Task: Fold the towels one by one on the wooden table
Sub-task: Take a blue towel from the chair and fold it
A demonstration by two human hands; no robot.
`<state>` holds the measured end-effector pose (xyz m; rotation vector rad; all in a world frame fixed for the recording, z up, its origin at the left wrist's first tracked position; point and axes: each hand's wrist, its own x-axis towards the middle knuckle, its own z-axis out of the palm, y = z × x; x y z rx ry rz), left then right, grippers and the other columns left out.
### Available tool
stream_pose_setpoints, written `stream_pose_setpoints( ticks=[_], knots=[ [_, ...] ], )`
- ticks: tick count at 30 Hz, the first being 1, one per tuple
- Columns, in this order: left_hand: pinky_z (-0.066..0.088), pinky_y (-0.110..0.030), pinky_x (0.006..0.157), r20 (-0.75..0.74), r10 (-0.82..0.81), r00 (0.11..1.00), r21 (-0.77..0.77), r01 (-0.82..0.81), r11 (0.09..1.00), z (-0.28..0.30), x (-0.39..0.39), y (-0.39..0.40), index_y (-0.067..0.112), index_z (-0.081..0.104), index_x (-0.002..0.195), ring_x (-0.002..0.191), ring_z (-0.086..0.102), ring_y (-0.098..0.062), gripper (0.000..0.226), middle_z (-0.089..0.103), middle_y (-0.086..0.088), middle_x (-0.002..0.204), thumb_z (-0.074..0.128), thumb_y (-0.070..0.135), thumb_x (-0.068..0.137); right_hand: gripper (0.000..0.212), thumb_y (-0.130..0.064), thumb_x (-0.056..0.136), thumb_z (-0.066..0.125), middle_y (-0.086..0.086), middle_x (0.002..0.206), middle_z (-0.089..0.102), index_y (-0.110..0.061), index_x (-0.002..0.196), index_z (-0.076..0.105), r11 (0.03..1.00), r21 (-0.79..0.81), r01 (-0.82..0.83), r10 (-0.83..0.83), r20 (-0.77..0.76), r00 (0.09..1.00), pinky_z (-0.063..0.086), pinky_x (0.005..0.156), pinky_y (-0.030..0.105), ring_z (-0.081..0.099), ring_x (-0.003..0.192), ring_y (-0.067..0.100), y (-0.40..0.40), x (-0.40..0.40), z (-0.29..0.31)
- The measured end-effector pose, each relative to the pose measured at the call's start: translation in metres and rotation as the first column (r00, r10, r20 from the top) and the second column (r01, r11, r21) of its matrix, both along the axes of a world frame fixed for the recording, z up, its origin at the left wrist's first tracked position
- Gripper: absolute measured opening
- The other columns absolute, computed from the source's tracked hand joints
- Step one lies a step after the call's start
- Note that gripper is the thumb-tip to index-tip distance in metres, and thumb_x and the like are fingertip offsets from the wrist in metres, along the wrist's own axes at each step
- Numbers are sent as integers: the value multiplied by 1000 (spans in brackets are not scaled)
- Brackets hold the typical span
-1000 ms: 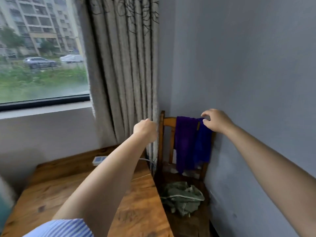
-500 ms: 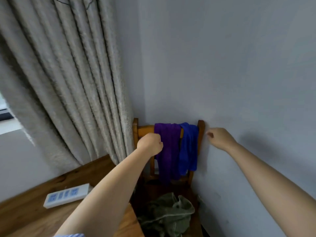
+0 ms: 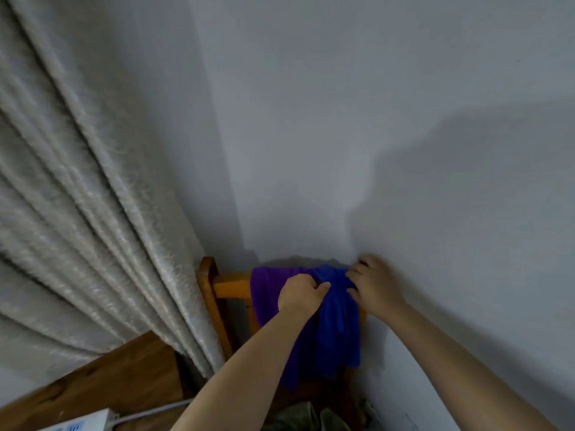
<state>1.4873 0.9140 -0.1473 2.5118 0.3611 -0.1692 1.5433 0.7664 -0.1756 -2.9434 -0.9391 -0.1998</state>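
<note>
Beige curtain (image 3: 77,213), wooden chair (image 3: 211,293), white power strip (image 3: 81,424)

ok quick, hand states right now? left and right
Left hand: closed, pinching the blue towel at the chair back.
Right hand: fingers curled onto the same blue towel at its top edge, gripping it.

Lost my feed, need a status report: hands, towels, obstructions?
Left hand and right hand gripping blue towel on chair back. Purple towel draped beside it. Nothing in the way.
</note>
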Motion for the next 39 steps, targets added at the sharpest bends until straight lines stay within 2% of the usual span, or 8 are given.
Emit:
stream_pose_setpoints(
  ticks=[2,9,14,19,22,28,33,39],
  knots=[
    [30,-23,45,-8,23,1000,-16,-23,1000,-6,11,-6,17,34,50,48,37,-10,50,37,3,51,48,37,94,33,-20,28,90,-2,54,66,-16,53,70,1000,22,4,-4,3,1000,55,59,31,69,68,25,2,5,-5],
    [26,-23,45,47,119,992,-124,-113,986,-18,28,-13,15,28,51,47,31,-8,48,34,2,52,50,19,93,8,-12,44,72,-5,43,59,-18,43,66,987,151,-63,43,132,990,54,62,35,70,69,26,1,8,-12],
    [34,-20,52,102,174,979,-227,-148,963,-12,25,-3,18,34,52,52,38,-8,45,40,1,55,50,16,94,34,1,20,85,-3,47,58,-18,38,63,972,235,-9,1,34,999,51,53,27,64,52,22,6,17,-12],
    [48,-33,81,187,200,962,-320,-133,938,20,23,13,20,43,58,75,52,-18,37,47,0,61,51,15,94,13,1,60,54,14,55,63,-2,56,65,867,496,48,-54,-2,999,50,54,33,60,54,31,6,13,19],
    [42,-22,65,311,184,932,-368,-61,928,55,16,18,11,53,69,59,45,-12,25,47,-2,59,51,11,94,16,7,79,50,25,83,64,8,83,66,749,649,132,-186,16,982,43,69,32,59,78,35,9,5,58],
    [37,1,47,450,269,852,-516,2,857,133,-19,28,11,58,88,58,46,-3,9,50,6,65,51,12,94,16,7,84,47,24,88,58,8,88,62,590,806,-45,-187,191,964,23,62,12,45,76,19,23,-29,137],
    [39,-17,57,491,366,791,-582,-15,813,169,-88,45,18,56,71,60,47,-3,23,52,6,67,51,14,94,21,2,86,43,24,95,59,6,93,62,561,811,-167,-183,318,930,27,66,11,50,76,21,37,-83,181],
    [34,-18,53,543,443,714,-618,-18,786,182,-191,68,17,50,62,56,46,-7,32,50,1,60,50,11,93,28,-8,81,40,23,81,61,6,83,63,487,786,-380,-99,482,870,31,69,11,47,75,13,59,-182,203]
  ],
)
